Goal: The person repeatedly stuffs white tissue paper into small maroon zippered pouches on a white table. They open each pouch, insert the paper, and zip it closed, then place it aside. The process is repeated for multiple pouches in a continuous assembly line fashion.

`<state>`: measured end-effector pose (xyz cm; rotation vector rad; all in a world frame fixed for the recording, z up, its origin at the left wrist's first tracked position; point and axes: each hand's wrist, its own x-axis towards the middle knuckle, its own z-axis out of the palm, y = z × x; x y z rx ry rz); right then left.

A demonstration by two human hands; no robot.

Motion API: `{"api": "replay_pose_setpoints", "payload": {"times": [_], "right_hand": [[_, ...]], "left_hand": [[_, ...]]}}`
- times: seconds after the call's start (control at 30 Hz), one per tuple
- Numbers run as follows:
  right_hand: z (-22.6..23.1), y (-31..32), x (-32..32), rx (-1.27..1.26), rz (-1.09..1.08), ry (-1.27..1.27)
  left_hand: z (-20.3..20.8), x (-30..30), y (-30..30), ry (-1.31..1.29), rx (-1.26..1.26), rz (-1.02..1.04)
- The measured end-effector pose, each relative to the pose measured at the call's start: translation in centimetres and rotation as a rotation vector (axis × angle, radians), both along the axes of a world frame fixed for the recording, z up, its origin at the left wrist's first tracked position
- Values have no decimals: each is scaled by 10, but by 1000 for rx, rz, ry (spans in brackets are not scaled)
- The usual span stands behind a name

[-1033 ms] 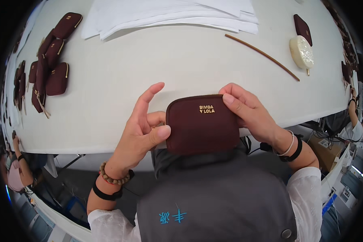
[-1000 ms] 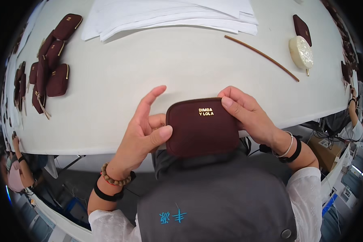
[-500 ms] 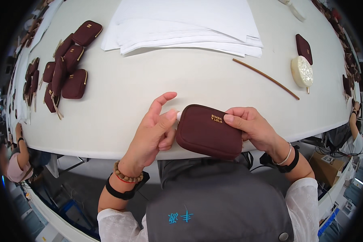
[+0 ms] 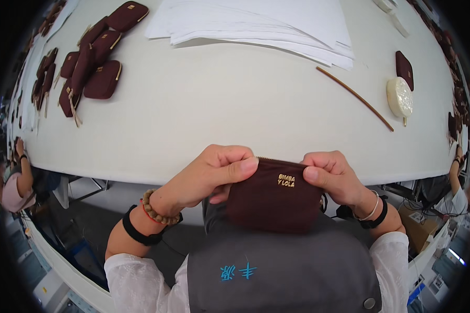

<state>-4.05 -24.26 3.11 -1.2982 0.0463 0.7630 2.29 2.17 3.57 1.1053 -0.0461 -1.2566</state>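
Between my two hands is a dark maroon zip pouch (image 4: 277, 201) with small gold lettering near its top edge. My left hand (image 4: 219, 169) pinches the upper left corner, thumb in front, beside the zip teeth. At the upper right corner my right hand (image 4: 331, 175) grips the pouch with its thumb on the front, next to the lettering. The zip edge faces up and away from me, and the pouch's lower part hangs in front of my grey apron (image 4: 292, 266). The fingers behind the pouch are hidden.
Several maroon pouches (image 4: 103, 78) lie piled on the white table (image 4: 219, 109) at the left. White paper sheets (image 4: 256, 26) are stacked at the far side. A thin brown strip (image 4: 355, 98), a cream round pouch (image 4: 400, 97) and another maroon pouch (image 4: 404, 70) lie at the right.
My left hand, earlier at the pouch's side with its index finger raised, now grips the top corner. The pouch has come closer to me and tilted, zip edge up. The view has shifted.
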Motion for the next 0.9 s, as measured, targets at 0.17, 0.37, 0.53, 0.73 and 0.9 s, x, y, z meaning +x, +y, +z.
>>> {"api": "replay_pose_setpoints", "payload": {"times": [0.17, 0.37, 0.53, 0.73, 0.9], "right_hand": [[-7, 2, 8, -210, -72, -38], [-13, 5, 7, -188, -338, 53], [-8, 12, 14, -143, -446, 131], [-1, 13, 22, -74, -475, 229], [1, 8, 26, -64, -502, 245]], "left_hand": [[-13, 11, 2, 48, 56, -47], [-3, 9, 7, -8, -86, 101], [-8, 9, 5, -204, -93, 195], [-1, 9, -5, -108, -218, 156], [35, 8, -19, -54, -198, 122]]}}
